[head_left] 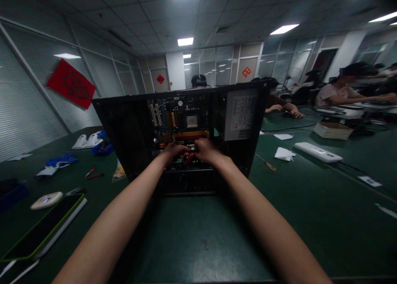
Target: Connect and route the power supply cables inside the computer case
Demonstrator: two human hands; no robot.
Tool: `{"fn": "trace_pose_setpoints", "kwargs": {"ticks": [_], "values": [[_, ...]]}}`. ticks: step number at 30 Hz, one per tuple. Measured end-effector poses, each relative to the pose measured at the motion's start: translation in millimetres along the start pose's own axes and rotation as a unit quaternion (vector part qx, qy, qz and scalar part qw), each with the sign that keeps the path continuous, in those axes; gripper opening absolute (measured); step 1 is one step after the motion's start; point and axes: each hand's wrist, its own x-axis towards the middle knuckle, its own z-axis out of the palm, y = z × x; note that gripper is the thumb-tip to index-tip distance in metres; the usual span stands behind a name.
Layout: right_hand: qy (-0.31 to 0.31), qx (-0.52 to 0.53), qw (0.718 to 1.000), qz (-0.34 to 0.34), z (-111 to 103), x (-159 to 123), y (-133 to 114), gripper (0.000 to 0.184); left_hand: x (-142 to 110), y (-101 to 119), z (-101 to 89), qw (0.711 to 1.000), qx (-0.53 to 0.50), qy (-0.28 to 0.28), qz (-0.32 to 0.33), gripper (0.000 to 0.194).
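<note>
An open black computer case (113, 131) stands on the table in front of me, its inside facing me. The motherboard (181, 114) fills its upper middle, and a silver power supply (240, 114) sits at the upper right. Both my hands are in the lower middle, below the memory slots. My right hand (205, 150) is closed at a bundle of red cables (189, 157), its fingertips partly hidden. Close beside it, my left hand (174, 151) curls its fingers toward the same cables. What lies between those fingers cannot be made out.
A screwdriver (267, 164), a white power strip (318, 151) and a cardboard box (332, 130) lie to the right. Left are red-handled pliers (93, 173), blue-white gloves (60, 163) and a phone (46, 228). Other people (347, 85) sit at the back right.
</note>
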Motion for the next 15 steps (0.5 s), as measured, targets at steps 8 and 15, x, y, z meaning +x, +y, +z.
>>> {"fn": "trace_pose_setpoints", "kwargs": {"ticks": [8,15], "values": [[0.010,0.001,1.000,-0.009,2,2,3,0.015,-2,2,1.8,0.988,0.108,0.054,0.097,0.021],[0.003,-0.003,1.000,-0.009,-3,2,1,0.018,-7,-9,-1.1,0.973,0.169,0.067,0.142,0.016]]}}
